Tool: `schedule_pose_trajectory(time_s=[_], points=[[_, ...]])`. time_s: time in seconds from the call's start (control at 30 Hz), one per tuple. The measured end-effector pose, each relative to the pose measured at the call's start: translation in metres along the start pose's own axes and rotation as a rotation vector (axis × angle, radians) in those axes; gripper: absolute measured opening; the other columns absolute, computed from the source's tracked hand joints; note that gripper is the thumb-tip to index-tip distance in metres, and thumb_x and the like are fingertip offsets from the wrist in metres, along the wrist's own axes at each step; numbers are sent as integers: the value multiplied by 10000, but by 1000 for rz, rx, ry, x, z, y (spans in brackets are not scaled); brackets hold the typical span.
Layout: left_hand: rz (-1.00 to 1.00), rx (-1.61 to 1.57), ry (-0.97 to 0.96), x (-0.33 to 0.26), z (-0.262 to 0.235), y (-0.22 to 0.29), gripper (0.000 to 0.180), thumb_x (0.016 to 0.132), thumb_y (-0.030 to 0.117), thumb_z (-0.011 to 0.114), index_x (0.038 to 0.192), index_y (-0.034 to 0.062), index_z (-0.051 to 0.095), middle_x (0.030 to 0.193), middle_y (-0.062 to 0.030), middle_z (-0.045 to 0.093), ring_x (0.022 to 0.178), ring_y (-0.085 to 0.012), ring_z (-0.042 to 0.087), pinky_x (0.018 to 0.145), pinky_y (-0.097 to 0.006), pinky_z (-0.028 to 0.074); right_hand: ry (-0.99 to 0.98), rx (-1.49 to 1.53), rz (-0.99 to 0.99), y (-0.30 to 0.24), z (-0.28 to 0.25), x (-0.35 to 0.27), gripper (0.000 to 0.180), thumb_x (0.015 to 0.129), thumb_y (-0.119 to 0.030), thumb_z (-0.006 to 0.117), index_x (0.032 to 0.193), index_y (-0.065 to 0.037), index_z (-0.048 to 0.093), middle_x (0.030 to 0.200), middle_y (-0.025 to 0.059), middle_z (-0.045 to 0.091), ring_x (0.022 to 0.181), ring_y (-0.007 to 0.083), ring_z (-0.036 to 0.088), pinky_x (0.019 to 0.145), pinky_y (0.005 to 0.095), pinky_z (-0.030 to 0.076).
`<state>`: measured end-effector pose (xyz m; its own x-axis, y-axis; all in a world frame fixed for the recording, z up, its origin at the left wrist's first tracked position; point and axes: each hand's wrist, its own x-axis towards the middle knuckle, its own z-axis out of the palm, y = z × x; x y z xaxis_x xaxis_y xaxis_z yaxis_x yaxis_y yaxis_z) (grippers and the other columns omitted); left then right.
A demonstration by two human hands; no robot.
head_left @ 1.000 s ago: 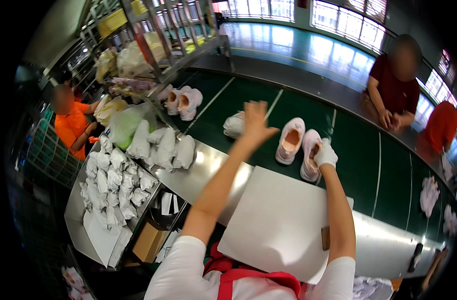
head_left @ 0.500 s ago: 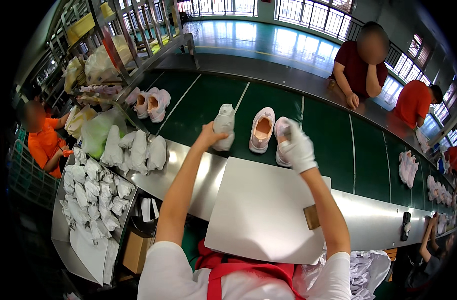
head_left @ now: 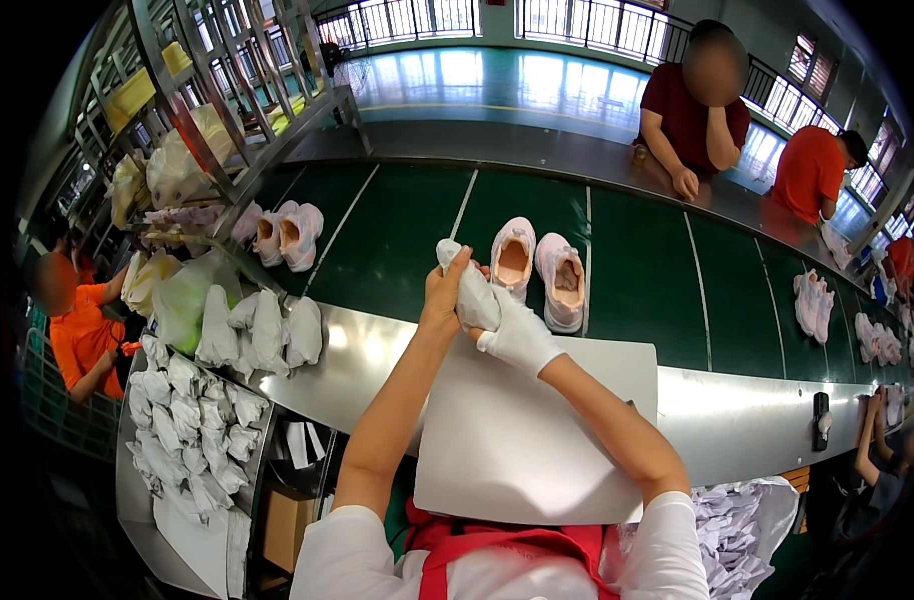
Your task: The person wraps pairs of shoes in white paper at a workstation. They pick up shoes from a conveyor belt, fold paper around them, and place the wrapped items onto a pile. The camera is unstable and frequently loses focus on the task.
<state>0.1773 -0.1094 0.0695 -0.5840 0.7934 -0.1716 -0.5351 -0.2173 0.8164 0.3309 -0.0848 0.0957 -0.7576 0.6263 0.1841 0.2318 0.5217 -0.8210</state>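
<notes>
Head view, clock taken from the wad (head_left: 474, 298): we find it, white and apparently of paper, between both hands. The bare left hand (head_left: 445, 290) grips its upper part; the gloved right hand (head_left: 522, 335) clasps its lower end. The left shoe (head_left: 513, 258) stands at about one o'clock, the right shoe (head_left: 563, 283) near three, both on the green belt (head_left: 637, 260); the white board (head_left: 497, 440) lies toward five.

We judge that opposed pulling could tear the wad, and that the glove could slide on it, causing a drop. With the left shoe so near, a careless sweep could knock it askew.

As to markings, we can read no brand, label or writing on the wad or the shoes. The red apron (head_left: 567, 543), toward six, bears faint marks, illegible to us.
</notes>
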Motion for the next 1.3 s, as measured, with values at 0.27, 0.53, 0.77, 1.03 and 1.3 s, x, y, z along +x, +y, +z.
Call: schedule_pose_trajectory(time_s=[0.27,0.53,0.77,1.03,1.3], points=[[341,694,-145,89,10,-45,421,892,253,592,1243,47,488,1298,-158,514,1190,-317,493,1022,-406,387,97,-503,139,16,-73,-2,382,745,-232,677,1049,-29,566,850,208,654,789,395,642,699,444,524],[375,1473,-614,151,39,-46,335,846,245,533,1046,2,649,998,-220,660,912,-364,644,810,-406,509,-75,-871,266,-4,-73,31,336,769,-270,637,1011,-37,631,794,170,684,745,320,681,669,394,538],[204,1321,-672,149,39,-31,337,849,286,544,954,-4,679,912,-215,672,819,-328,658,738,-380,520,-225,-1011,359,-6,-53,80,302,749,-317,656,922,-76,712,948,169,681,861,330,673,736,361,535],[331,1396,-665,145,48,-43,360,842,309,558,948,-19,661,969,-229,659,902,-362,639,779,-408,507,-315,-1101,437,9,-46,88,347,794,-274,641,1129,-184,642,1110,93,650,935,323,660,767,412,530],[419,1257,-585,140,42,-60,297,882,246,522,1024,14,642,1017,-223,649,928,-374,628,806,-413,496,-426,-1109,401,77,-19,136,304,793,-279,624,1075,-177,668,1127,86,643,984,269,644,794,404,517]])
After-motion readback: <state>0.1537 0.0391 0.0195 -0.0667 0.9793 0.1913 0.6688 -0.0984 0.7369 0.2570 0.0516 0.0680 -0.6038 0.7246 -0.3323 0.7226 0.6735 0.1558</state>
